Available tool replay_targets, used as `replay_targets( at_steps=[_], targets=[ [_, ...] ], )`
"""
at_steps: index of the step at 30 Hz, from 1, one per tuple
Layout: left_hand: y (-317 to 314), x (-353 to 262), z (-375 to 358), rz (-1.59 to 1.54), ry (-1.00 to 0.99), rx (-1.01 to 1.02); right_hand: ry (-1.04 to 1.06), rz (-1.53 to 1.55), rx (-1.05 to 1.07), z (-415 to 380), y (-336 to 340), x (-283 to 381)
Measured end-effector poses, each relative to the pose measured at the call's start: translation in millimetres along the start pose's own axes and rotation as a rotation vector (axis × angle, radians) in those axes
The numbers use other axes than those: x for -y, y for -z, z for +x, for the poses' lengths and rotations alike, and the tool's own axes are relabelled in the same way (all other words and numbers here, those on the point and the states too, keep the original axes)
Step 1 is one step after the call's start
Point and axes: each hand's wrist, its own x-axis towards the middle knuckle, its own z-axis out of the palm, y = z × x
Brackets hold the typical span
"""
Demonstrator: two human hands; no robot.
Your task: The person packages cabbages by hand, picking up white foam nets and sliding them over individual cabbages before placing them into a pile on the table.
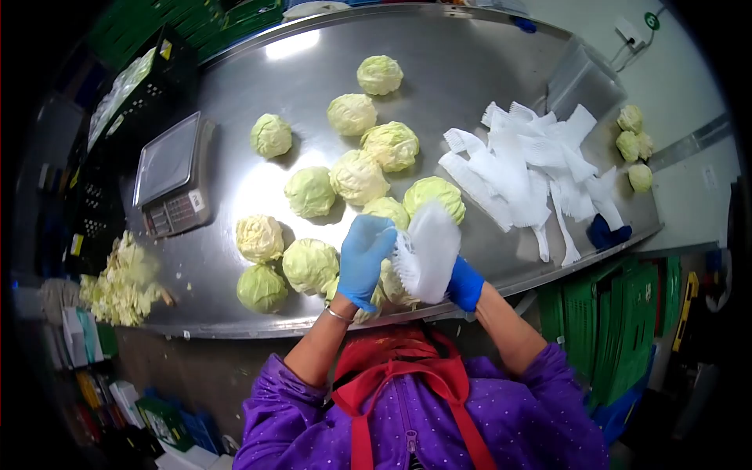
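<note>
My left hand (366,257), in a light blue glove, is closed on the left edge of a white foam net (432,251). On the net's right side is my right hand (465,283), in a darker blue glove, its fingers mostly hidden behind the net. The net is blurred, and whether anything is inside it cannot be seen. Several pale green cabbages (310,266) lie on the metal table (235,102) around and beyond my hands. A pile of white foam nets (533,164) lies to the right.
A scale (168,176) stands at the left, near a black crate (149,94). Cut leaves (121,282) are heaped at the left edge. A dark blue item (608,233) and small cabbages (629,146) lie at the right. Green crates (603,321) stand below the table's right edge.
</note>
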Motion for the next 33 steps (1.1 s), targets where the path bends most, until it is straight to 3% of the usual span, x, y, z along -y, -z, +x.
replay_targets(
  at_steps=[2, 4, 6, 8, 9, 11, 12, 13, 14, 16, 18, 19, 20, 21, 25, 26, 27, 28, 30, 31, 33],
  targets=[
    [-5, -1, 13, -0.194, 0.160, 0.040, -0.066, -0.386, 0.097, 19, 46, 0],
    [-14, 4, 30, -0.270, 0.260, 0.059, 0.068, -0.331, -0.045, 28, 68, 16],
    [-28, -4, 43, -0.242, 0.420, 0.290, 0.179, -0.100, -0.124, 38, 81, 26],
    [-25, -13, 71, 0.510, 0.122, 0.732, 0.268, 0.303, -0.118, 50, 89, 27],
    [-25, 3, 96, 0.778, 0.131, 0.750, 0.281, 0.387, -0.133, 48, 82, 36],
    [-29, 7, 145, 1.143, -0.041, 0.585, 0.257, -0.139, -0.240, 56, 104, 23],
    [-27, 18, 160, 1.016, -0.097, 0.500, 0.234, -0.402, -0.286, 57, 106, 25],
    [-30, 32, 170, 1.150, -0.148, 0.464, 0.064, -0.630, -0.358, 54, 109, 28],
    [-35, 43, 178, 1.280, -0.200, 0.424, 0.146, -0.727, -0.478, 59, 118, 15],
    [-48, 51, 181, 1.415, -0.122, 0.446, 0.057, -0.780, -0.629, 77, 138, 3],
    [-53, 60, 185, 1.500, 0.036, 0.490, 0.107, -0.732, -0.615, 103, 169, -44],
    [-50, 60, 190, 1.524, 0.140, 0.538, -0.085, -0.812, -0.571, 113, 173, -57],
    [-49, 60, 193, 1.550, 0.246, 0.586, -0.121, -0.645, -0.570, 115, 165, -57],
    [-51, 56, 191, 1.519, 0.334, 0.561, -0.151, -0.483, -0.566, 117, 153, -48],
    [-31, 81, 181, 0.933, 0.137, 0.561, -0.124, -0.093, -0.561, 125, 138, -47],
    [-31, 78, 179, 0.717, 0.197, 0.525, -0.127, 0.003, -0.574, 121, 135, -40],
    [-28, 76, 175, 0.499, 0.259, 0.484, -0.014, -0.171, -0.605, 106, 127, -24],
    [-23, 73, 168, 0.282, 0.324, 0.442, 0.125, -0.160, -0.555, 94, 122, -17],
    [-51, 9, 131, 0.027, 0.313, 0.476, 0.373, -0.253, -0.464, 58, 107, 8],
    [-51, -6, 118, -0.032, 0.368, 0.512, 0.429, -0.622, -0.378, 32, 96, 40],
    [-50, -29, 86, -0.081, 0.367, 0.457, 0.544, -0.831, -0.294, 2, 73, 56]
  ],
)
